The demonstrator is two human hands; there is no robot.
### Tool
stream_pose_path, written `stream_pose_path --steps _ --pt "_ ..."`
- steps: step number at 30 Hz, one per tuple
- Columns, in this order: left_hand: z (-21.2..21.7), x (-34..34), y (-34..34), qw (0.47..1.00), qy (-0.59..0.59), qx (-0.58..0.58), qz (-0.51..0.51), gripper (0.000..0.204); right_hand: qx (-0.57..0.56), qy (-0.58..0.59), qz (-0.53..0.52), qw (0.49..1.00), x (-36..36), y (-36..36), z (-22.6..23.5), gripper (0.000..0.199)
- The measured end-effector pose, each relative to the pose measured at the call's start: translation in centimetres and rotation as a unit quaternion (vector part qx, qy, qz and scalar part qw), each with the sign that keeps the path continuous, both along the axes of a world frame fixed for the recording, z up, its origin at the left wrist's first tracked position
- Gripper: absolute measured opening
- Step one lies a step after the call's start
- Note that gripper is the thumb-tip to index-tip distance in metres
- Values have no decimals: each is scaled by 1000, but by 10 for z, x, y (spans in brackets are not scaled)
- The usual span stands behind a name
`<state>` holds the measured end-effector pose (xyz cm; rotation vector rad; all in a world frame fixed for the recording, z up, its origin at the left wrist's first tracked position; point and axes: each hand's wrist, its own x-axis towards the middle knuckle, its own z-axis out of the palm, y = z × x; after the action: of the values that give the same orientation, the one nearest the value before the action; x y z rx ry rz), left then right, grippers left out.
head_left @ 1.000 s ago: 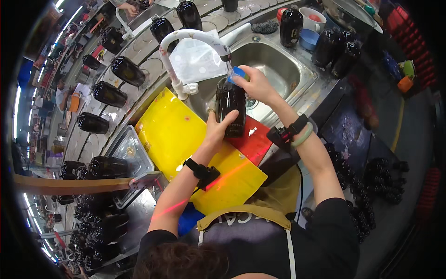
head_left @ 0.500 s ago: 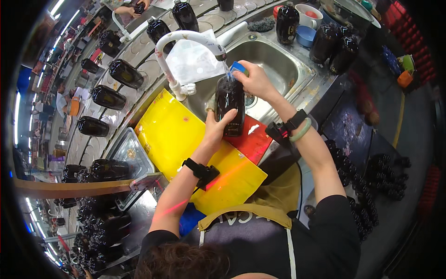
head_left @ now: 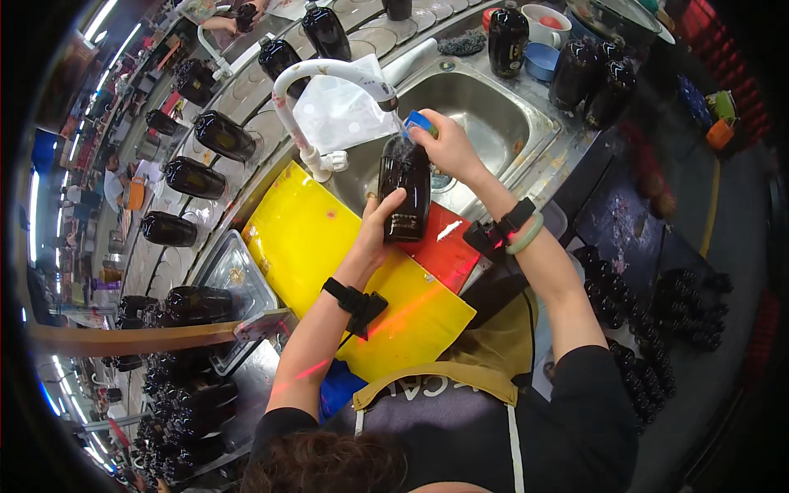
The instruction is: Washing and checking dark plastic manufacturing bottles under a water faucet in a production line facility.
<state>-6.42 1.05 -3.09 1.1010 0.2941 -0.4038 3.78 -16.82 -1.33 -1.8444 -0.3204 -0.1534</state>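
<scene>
A dark, glossy bottle [head_left: 405, 193] leans over the near edge of the steel sink [head_left: 493, 103], its top toward the tap. My left hand [head_left: 375, 223] is wrapped round its lower left side, thumb on top. Between the fingers of my right hand [head_left: 448, 146] is a small blue sponge [head_left: 418, 122], pinched at the bottle's top end. Water from the white curved tap [head_left: 333, 69] runs down there. The bottle's mouth is hard to make out behind the water and sponge. Below the bottle lie a yellow sheet [head_left: 308, 226] and a red sheet [head_left: 450, 242].
Several dark bottles [head_left: 196, 177] stand on the round-plated conveyor at left. More bottles [head_left: 573, 76] stand right of the sink by a blue bowl [head_left: 540, 61] and a white mug [head_left: 546, 25]. A clear tray [head_left: 238, 271] is at left. Another person's hand [head_left: 220, 23] shows far off.
The bottle and my left hand have shifted slightly left, and the left thumb has slid a little along the bottle. My right hand still pinches the sponge, slightly nearer the tap.
</scene>
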Motion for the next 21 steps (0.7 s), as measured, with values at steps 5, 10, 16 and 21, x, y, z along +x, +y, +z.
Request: stream_pose_path --steps 5,10,16,21 --pt "2 1 -2 1000 11 -11 4 49 -9 -16 -41 999 7 0 -9 30" --pt "2 -1 -2 1000 2 1 -5 49 5 16 9 1000 6 -9 -5 28" --pt "5 -1 -5 1000 6 2 -8 54 35 14 25 999 5 -11 -6 25" --pt "7 0 -6 1000 15 10 -5 60 17 37 -12 999 6 -15 -2 26"
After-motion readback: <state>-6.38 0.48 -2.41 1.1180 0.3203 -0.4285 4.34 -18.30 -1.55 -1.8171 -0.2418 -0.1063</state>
